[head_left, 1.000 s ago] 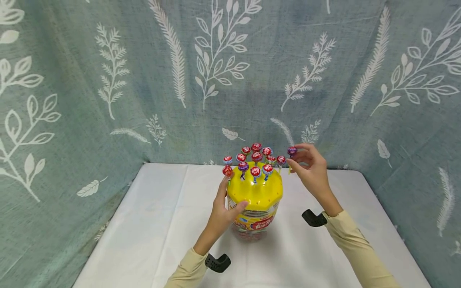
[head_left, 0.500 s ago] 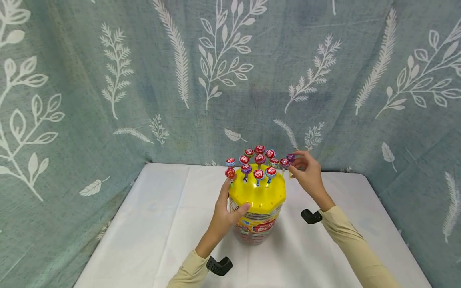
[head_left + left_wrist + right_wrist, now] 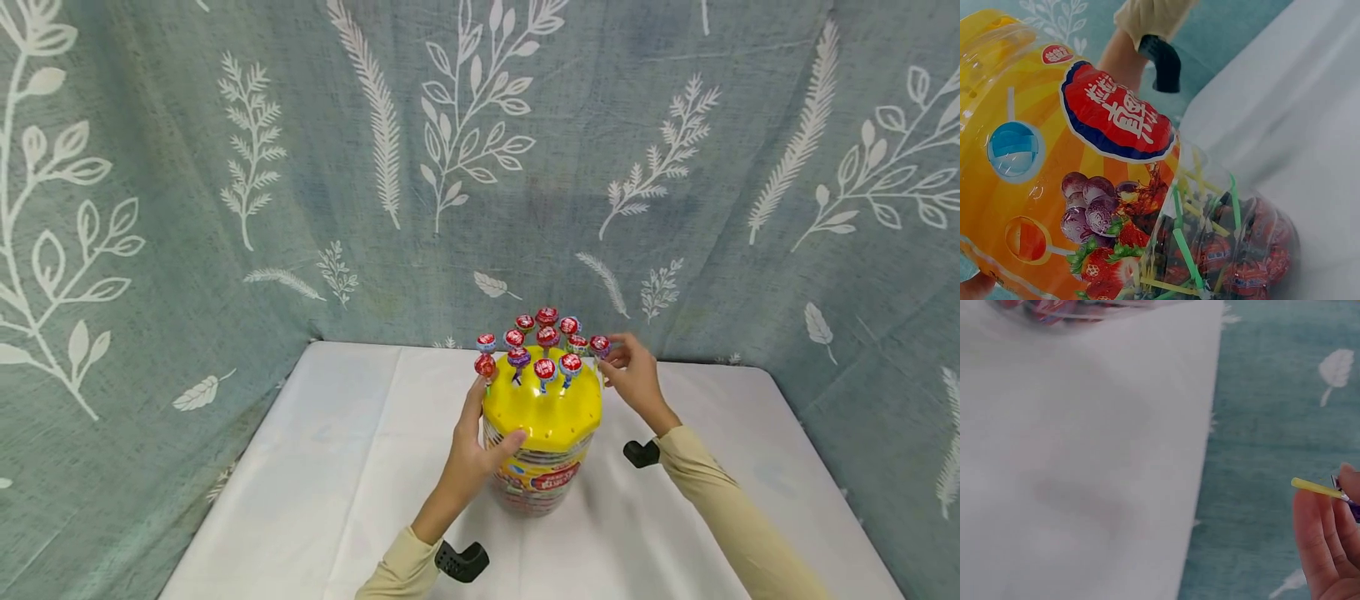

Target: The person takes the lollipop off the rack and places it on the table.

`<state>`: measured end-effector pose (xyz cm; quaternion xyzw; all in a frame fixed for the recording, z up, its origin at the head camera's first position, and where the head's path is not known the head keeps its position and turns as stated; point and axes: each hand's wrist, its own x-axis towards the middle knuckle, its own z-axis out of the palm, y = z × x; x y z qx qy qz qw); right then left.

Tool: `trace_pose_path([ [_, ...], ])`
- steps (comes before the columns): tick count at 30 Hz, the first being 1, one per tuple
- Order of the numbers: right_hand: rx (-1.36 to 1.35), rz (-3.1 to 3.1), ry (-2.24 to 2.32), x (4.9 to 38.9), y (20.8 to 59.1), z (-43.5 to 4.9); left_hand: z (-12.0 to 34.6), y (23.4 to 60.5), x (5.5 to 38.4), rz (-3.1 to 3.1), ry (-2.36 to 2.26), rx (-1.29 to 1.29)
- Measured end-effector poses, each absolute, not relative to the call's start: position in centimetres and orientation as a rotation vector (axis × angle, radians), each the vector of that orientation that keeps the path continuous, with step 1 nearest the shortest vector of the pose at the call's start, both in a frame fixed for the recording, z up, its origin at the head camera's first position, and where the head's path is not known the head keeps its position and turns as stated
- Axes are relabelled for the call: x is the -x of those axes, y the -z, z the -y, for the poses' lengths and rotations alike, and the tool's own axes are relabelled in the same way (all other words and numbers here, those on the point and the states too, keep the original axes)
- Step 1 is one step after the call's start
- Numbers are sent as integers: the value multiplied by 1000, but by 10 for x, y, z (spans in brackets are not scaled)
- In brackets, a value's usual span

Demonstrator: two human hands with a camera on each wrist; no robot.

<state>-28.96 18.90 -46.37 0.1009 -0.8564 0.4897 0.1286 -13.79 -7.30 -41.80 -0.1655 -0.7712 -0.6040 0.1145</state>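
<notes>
In the head view a clear lollipop jar (image 3: 555,479) with a yellow lid (image 3: 540,408) stands on the table. Several wrapped lollipops (image 3: 544,369) stick up from the lid's far half. My left hand (image 3: 471,457) holds the jar's left side, thumb across the lid's near edge. At the lid's far right, my right hand (image 3: 637,379) pinches another lollipop; its yellow stick (image 3: 1316,487) and a bit of purple wrapper show in the right wrist view. From the head, this lollipop is mostly hidden behind a red-topped one (image 3: 600,345). More lollipops (image 3: 1216,250) lie inside the jar.
A white cloth covers the table (image 3: 375,467), and a green leaf-patterned curtain (image 3: 360,167) hangs behind and at both sides. Each wrist carries a black camera mount (image 3: 461,562). Small holes dot the lid's near rim.
My right hand has moved left and down to the lid's right side, bringing the purple lollipop behind the red-topped one. The left hand keeps its hold; the head view has shifted slightly.
</notes>
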Motion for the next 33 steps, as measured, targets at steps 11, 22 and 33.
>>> trace_pose_path([
  [11, -134, 2573, -1428, 307, 501, -187, 73, 423, 137, 2248, 1776, 488],
  [22, 48, 2666, -1350, 321, 536, -187, 74, 447, 147, 2230, 1744, 486],
  [33, 79, 2757, -1320, 331, 561, -187, 75, 457, 155, 2238, 1746, 478],
])
